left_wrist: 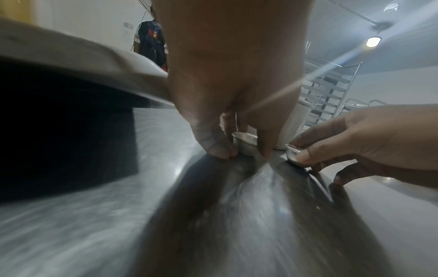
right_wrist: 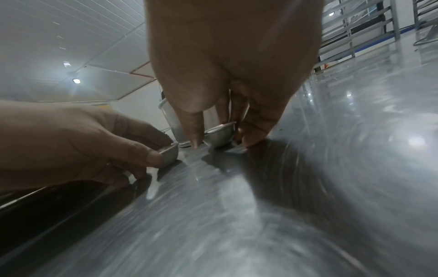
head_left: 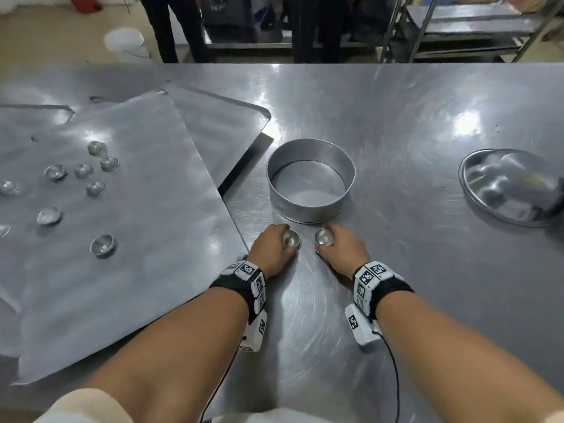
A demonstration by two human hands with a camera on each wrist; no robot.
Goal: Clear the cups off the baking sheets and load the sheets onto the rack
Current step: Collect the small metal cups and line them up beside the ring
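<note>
My left hand (head_left: 274, 248) pinches a small metal cup (head_left: 290, 238) down on the steel table, just right of the baking sheet's corner. My right hand (head_left: 338, 245) holds a second small cup (head_left: 324, 237) beside it. The left wrist view has the left cup (left_wrist: 245, 143) between thumb and fingers, with the right hand's cup (left_wrist: 292, 154) nearby. From the right wrist I see its cup (right_wrist: 220, 135) and the left one (right_wrist: 169, 154). Several more cups (head_left: 96, 188) lie scattered on the top baking sheet (head_left: 146, 239), which overlaps another sheet (head_left: 225, 123).
A round cake tin (head_left: 311, 181) stands right behind both hands. A shallow metal bowl (head_left: 506, 187) sits at the table's right edge. A tray rack (head_left: 464, 29) stands beyond the table at far right, with people's legs (head_left: 171, 29) behind the far edge.
</note>
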